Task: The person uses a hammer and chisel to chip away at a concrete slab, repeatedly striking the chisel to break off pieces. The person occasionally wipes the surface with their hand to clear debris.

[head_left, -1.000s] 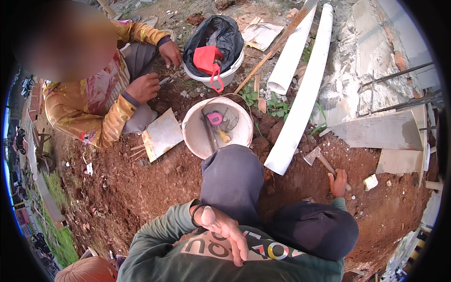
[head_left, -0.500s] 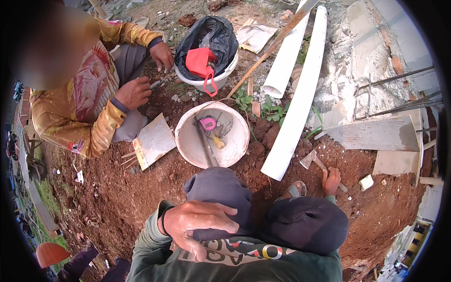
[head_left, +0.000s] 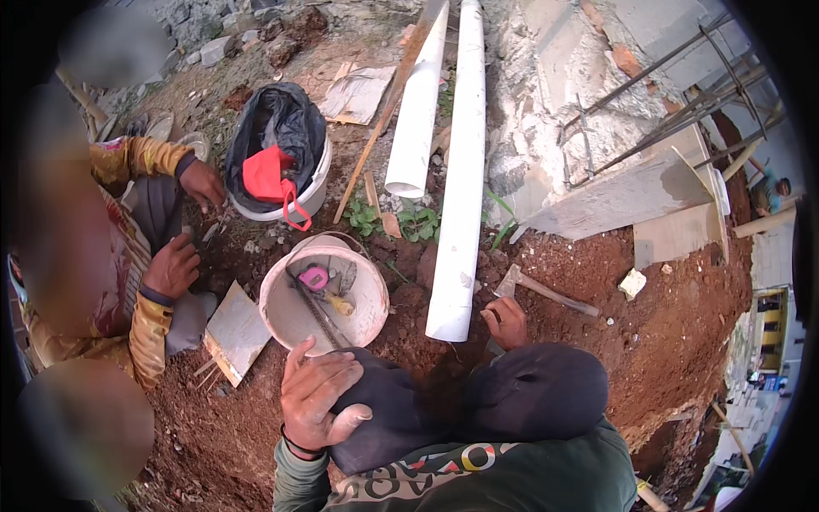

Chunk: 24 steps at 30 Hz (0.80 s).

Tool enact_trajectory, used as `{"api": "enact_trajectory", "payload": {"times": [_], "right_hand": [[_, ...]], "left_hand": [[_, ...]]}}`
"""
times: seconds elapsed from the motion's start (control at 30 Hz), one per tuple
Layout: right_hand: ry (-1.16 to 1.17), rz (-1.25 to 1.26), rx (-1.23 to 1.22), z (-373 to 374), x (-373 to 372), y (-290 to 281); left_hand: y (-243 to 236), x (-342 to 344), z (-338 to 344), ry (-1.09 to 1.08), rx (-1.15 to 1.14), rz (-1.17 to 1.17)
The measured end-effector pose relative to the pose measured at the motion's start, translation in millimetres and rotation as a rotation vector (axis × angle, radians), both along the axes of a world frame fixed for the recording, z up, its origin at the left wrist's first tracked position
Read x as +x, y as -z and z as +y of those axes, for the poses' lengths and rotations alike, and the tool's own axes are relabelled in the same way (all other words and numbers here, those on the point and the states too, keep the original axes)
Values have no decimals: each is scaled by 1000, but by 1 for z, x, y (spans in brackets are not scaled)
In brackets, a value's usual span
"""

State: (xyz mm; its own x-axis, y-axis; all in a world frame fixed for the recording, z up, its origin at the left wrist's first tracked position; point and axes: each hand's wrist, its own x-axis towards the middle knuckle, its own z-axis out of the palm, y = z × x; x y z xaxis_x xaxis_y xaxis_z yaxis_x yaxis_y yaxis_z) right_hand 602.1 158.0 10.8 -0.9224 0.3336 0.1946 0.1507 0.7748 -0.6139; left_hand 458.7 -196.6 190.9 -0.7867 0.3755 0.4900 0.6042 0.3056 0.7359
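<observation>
My left hand (head_left: 322, 397) is raised above my left knee (head_left: 384, 410), fingers spread and holding nothing, close to the near rim of a pale, dirt-stained bucket (head_left: 371, 320). Inside that bucket lie a pink tape measure (head_left: 314, 276), a long metal bar (head_left: 317, 311) and a small yellowish piece (head_left: 339, 305). Beyond my right knee (head_left: 537, 392), my right hand (head_left: 505, 322) is low over the soil, fingers loosely bent with no object visible in them. It is just below the head of a hatchet (head_left: 554, 290), whose wooden handle points right, and beside a white pipe's near end (head_left: 452, 290).
A second white pipe (head_left: 414, 145) and a wooden strip (head_left: 384, 111) lie ahead. A co-worker's hands (head_left: 175, 266) are at the left, near a bucket (head_left: 317, 192) with a black bag and red pouch. Steel rods (head_left: 648, 136) and a board (head_left: 614, 200) jut from the right.
The view has shifted right, so the surroundings appear further left. My right hand has moved off the hatchet handle toward the pipe's end. My left hand has risen nearer the bucket, fingers now pointing up.
</observation>
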Motion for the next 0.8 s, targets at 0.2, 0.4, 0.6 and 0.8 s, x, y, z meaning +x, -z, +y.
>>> {"api": "enact_trajectory", "payload": {"times": [0.2, 0.4, 0.6, 0.8], "right_hand": [[6, -166, -129, -24, 33, 16], [-301, -503, -305, 4, 22, -30], [-282, -462, -310, 21, -16, -55], [-423, -431, -457, -4, -15, -31]], "left_hand": [[157, -19, -91, -716, 3, -339], [194, -21, -104, -769, 151, -594], [-51, -45, -9, 786, 972, 216], [-138, -53, 25, 1094, 1073, 74]]}}
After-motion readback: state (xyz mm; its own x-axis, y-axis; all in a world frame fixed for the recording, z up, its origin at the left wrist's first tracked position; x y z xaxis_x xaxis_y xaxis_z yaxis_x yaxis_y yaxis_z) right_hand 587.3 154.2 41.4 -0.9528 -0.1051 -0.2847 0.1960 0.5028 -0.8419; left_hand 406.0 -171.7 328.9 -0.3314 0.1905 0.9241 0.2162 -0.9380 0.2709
